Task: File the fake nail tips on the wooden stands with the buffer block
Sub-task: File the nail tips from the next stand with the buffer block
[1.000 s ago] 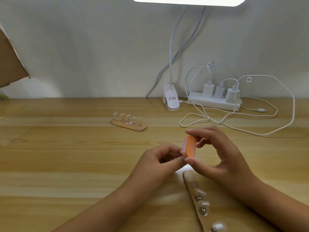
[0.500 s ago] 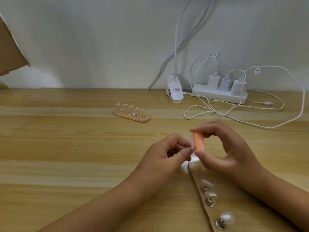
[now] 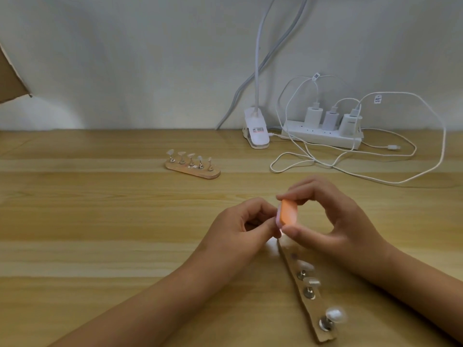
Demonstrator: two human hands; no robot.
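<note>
Buffer block (image 3: 289, 212) sits pinched in your right hand (image 3: 345, 229); your left hand (image 3: 240, 229) curls beside it, grip unclear.

It looks to me like a small home craft desk set against a plain pale wall (image 3: 125, 58); the light wooden tabletop (image 3: 100, 221) carries a clip-on lamp (image 3: 256, 132) at its back edge, a white power strip (image 3: 323, 140) with three chargers (image 3: 313, 115) plugged in, and loose white cables (image 3: 426, 172) looped beside it. A flap of brown cardboard (image 3: 10, 78) pokes in at the left; a far wooden stand (image 3: 193, 171) and a near wooden stand (image 3: 309, 306) hold small nail tips (image 3: 306, 266) on metal pegs, which marks it as a nail-work corner.
</note>
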